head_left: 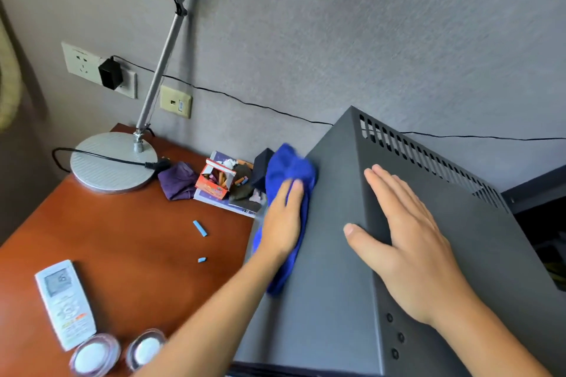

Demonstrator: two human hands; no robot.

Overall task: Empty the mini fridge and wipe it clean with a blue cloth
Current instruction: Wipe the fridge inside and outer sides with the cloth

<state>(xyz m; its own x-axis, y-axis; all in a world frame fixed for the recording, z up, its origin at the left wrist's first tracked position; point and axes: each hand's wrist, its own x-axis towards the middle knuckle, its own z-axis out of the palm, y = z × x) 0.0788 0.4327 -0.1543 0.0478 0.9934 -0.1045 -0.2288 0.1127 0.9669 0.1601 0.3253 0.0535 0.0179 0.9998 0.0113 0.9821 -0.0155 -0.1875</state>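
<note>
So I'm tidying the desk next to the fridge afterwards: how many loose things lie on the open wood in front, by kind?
Loose blue chalk pieces: 2
White remote control: 1
Small round lidded containers: 2
Total: 5

The chalk box, purple cloth and lamp at the back are not counted.

From my feed I see two bare forearms, no sleeves anywhere in view. Left hand (283, 220) and right hand (407, 242): no gloves, rings, watch or wristbands that I can make out. Nails short and unpainted, seen on the right thumb and on the left fingertips. Left forearm is slightly blurred along its lower stretch, so fine detail there is not readable. Both arms run out of the picture at the bottom edge; nothing worn shows above the wrists.
</note>
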